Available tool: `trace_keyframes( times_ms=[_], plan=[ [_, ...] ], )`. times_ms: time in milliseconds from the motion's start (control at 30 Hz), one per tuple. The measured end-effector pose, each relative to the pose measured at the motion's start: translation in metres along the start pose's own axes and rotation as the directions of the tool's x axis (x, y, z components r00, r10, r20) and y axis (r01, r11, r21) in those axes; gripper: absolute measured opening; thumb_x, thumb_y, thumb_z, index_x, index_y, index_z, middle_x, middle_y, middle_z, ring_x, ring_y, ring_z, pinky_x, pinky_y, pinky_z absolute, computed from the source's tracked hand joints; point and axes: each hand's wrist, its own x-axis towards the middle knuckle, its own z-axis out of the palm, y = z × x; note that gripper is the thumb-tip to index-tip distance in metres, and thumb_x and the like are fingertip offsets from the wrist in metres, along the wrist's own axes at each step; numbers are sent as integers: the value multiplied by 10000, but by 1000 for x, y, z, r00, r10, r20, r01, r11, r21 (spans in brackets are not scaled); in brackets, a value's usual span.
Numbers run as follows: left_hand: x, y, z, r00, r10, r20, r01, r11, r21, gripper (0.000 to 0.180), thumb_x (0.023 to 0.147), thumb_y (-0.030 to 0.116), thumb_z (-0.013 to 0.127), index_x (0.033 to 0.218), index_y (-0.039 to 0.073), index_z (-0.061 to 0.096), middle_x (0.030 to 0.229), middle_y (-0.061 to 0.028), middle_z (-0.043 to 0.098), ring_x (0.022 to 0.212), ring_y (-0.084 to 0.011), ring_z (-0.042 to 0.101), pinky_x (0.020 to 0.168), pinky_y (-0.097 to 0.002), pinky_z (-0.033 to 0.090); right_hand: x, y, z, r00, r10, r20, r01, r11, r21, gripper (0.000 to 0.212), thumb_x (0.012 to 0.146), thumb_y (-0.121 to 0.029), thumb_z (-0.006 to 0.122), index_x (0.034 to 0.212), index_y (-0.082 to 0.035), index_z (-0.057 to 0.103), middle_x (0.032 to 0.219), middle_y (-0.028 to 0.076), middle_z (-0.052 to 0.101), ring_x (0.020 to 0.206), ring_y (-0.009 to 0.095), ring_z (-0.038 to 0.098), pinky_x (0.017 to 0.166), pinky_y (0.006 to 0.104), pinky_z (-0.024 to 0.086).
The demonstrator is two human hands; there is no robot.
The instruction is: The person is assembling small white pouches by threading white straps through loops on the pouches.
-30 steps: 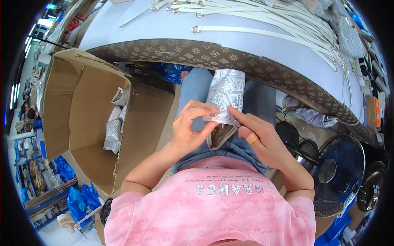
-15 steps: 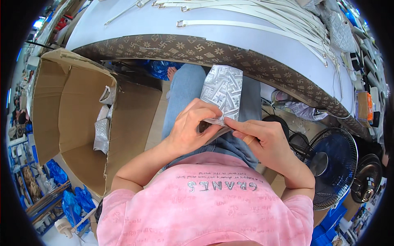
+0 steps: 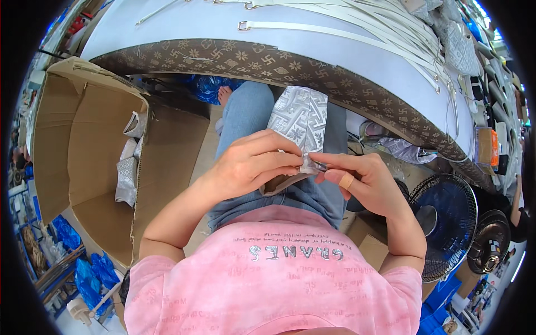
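Note:
A silver-grey piece (image 3: pixel 300 117) with a woven geometric and flower pattern lies over my lap, tubular like a pouch, its open end toward me. My left hand (image 3: pixel 257 162) is closed on that end, its fingertips pinching the edge. Close beside it, my right hand (image 3: pixel 354 173) pinches a small dark metal tool (image 3: pixel 320 166) between forefinger and thumb. The tool's tip is at the piece's edge; most of it is hidden, so its kind cannot be made out. A tan plaster wraps my right thumb.
A large open cardboard box (image 3: pixel 100 151) with similar silver pieces (image 3: pixel 127 181) inside stands at my left. White straps with buckles (image 3: pixel 312 28) lie on the table (image 3: pixel 184 25) ahead, its edge covered in brown patterned cloth. A black fan (image 3: pixel 444 223) stands at my right.
My right hand has drawn back slightly and the dark tool now shows in it. My left fingers have flattened over the piece's edge. The view has shifted a little.

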Motion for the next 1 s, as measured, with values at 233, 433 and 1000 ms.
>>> trace_keyframes(
  times_ms=[233,433,1000],
  plan=[
    [-2,-3,0,999,40,28,-39,999,-34,196,773,1,759,962,15,709,994,-99,686,826,-255,668,697,-339,541,0,-10,-1,978,-206,-29,196,959,-203,226,911,-139,687,1103,-23,665,835,94,742,603,142,652,567,254,485],
    [-4,2,9,999,19,-50,-16,998,61,163,787,-25,734,940,6,687,970,-102,676,828,-250,668,697,-337,542,4,-12,1,968,-250,12,241,922,-303,213,894,-123,694,1068,-10,646,853,135,731,745,237,722,655,300,519],
    [-1,-4,8,997,70,24,-70,998,-9,175,768,-4,740,932,14,682,953,-87,663,819,-252,649,690,-343,523,6,-22,-9,980,-167,104,191,933,-306,169,837,-20,636,1004,1,627,873,134,745,804,268,735,698,321,539]
  ],
)
